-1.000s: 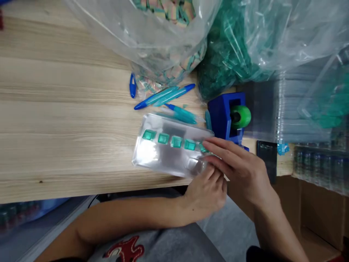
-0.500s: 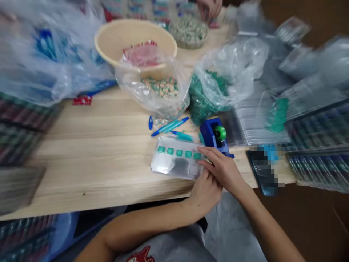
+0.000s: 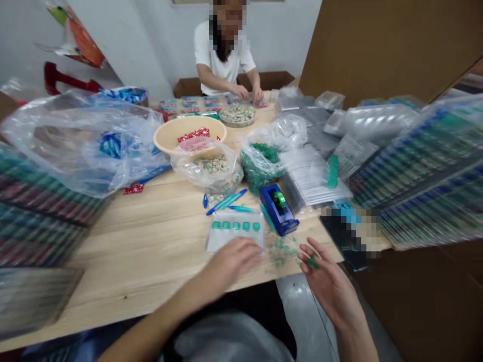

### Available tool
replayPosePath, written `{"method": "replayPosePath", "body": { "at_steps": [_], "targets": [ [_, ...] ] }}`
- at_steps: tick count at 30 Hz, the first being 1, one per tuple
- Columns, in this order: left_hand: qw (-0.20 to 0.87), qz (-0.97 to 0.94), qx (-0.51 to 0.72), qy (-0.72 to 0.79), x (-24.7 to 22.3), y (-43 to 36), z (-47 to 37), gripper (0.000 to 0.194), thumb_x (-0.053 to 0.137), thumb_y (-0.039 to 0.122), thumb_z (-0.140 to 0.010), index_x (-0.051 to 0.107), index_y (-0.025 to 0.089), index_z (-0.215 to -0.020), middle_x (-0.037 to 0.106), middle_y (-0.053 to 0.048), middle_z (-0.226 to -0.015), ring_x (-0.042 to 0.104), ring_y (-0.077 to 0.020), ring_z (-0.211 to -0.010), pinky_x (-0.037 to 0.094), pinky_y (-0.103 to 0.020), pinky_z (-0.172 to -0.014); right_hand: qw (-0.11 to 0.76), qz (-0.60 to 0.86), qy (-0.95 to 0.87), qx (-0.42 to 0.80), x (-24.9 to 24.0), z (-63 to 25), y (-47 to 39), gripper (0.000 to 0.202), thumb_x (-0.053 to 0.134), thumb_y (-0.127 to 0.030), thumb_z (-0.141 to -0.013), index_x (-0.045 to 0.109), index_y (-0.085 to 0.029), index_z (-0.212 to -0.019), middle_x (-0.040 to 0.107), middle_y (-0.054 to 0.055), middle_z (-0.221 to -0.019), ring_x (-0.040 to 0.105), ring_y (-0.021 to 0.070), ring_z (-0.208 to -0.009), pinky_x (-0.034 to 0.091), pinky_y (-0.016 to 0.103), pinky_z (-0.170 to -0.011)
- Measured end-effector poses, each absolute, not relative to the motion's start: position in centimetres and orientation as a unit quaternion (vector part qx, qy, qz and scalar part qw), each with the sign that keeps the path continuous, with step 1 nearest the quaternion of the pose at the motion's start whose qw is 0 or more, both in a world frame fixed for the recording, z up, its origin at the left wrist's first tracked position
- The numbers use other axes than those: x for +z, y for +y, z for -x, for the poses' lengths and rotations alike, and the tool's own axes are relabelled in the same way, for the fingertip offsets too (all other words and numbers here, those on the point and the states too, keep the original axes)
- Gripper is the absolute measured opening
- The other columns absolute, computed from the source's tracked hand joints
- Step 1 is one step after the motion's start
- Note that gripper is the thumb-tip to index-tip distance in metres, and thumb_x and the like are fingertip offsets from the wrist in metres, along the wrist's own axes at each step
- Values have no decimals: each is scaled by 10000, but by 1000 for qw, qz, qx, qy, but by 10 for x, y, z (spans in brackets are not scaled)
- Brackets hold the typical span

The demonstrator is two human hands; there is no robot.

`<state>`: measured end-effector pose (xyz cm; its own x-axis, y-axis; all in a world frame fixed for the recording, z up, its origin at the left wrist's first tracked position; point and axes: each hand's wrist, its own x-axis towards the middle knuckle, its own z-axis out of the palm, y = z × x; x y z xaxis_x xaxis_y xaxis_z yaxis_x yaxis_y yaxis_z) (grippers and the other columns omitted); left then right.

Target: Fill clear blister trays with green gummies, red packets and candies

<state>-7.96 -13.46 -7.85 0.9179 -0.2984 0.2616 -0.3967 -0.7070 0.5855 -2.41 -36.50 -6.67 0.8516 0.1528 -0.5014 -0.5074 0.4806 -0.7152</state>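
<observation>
Near the front edge of the wooden bench point(image 3: 151, 236), a clear plastic tray point(image 3: 221, 244) lies with five green squares point(image 3: 236, 226) in a row. The left hand point(image 3: 239, 254) is over its lower right part, too blurred to tell whether it grips anything. The right hand point(image 3: 323, 276), palm turned up, holds a small green piece point(image 3: 312, 262) in loosely curled fingers, near scattered green scraps point(image 3: 284, 247) and a blue tape dispenser point(image 3: 276, 213).

Left hand point(image 3: 238, 255): palm down, fingers loosely bent, slightly blurred; forearm point(image 3: 166, 312) slants in from lower left. Right hand point(image 3: 320, 276): well apart from it, palm turned up and inward, fingers half curled.
</observation>
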Motion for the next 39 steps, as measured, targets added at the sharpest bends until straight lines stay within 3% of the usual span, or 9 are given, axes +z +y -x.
{"method": "replayPosePath", "body": {
  "at_steps": [3,5,8,11,14,19,29,36,39],
  "targets": [
    [351,-923,-113,-112,-68,-85,84,189,519,301,-969,656,183,-1026,683,-68,-1039,627,-193,-976,476,-300,-870,821,504,138,231,-72,34,-364,397,871,-328,-621,751,-194,-975,736,72,-951,670,133,-660,509,207,-506],
    [352,-913,-186,-93,-67,-68,77,158,573,303,-917,652,167,-903,667,-41,-896,612,-181,-857,455,-270,-788,809,525,96,246,-76,39,-358,387,837,-396,-676,731,-189,-986,727,66,-891,648,124,-579,478,212,-450],
    [356,-900,-224,-111,-68,-62,62,189,559,295,-887,611,156,-770,613,-4,-750,563,-138,-723,419,-217,-689,787,570,35,232,-82,49,-348,371,762,-475,-754,689,-190,-980,695,41,-826,626,111,-513,445,205,-407],
    [350,-894,-245,-133,-69,-61,52,202,512,300,-887,597,154,-776,583,9,-705,527,-114,-656,395,-187,-621,767,601,-4,227,-89,59,-339,338,713,-480,-795,670,-183,-950,676,30,-800,616,97,-493,433,195,-405],
    [335,-898,-247,-143,-66,-60,49,221,473,310,-892,578,156,-772,545,12,-672,494,-113,-624,369,-187,-584,755,608,-25,243,-91,69,-328,332,704,-473,-790,672,-173,-927,679,31,-782,605,97,-467,415,192,-384],
    [348,-894,-239,-148,-61,-64,53,189,514,310,-868,609,162,-800,602,-21,-828,550,-140,-782,404,-218,-726,710,639,-61,288,-93,82,-310,252,670,-379,-819,680,-185,-980,653,1,-744,578,83,-468,388,185,-394],
    [337,-879,-279,-189,-66,-47,41,209,463,233,-902,632,160,-802,615,1,-762,546,-117,-726,394,-202,-691,643,685,-127,318,-111,94,-300,294,577,-290,-909,620,-237,-1195,628,-5,-890,585,59,-562,438,178,-481],
    [171,-944,-229,-161,-57,-69,62,260,367,126,-953,623,135,-911,633,-62,-942,570,-153,-798,434,-251,-725,614,707,-183,299,-119,90,-290,403,536,-209,-948,558,-323,-1334,639,-5,-952,572,73,-657,487,188,-574],
    [82,-967,-128,-206,-59,-79,76,277,363,71,-925,634,124,-931,649,-84,-918,593,-191,-819,464,-290,-724,598,711,-223,296,-122,88,-289,452,529,-186,-949,530,-336,-1375,646,5,-953,566,97,-717,493,211,-611]
  ]
}}
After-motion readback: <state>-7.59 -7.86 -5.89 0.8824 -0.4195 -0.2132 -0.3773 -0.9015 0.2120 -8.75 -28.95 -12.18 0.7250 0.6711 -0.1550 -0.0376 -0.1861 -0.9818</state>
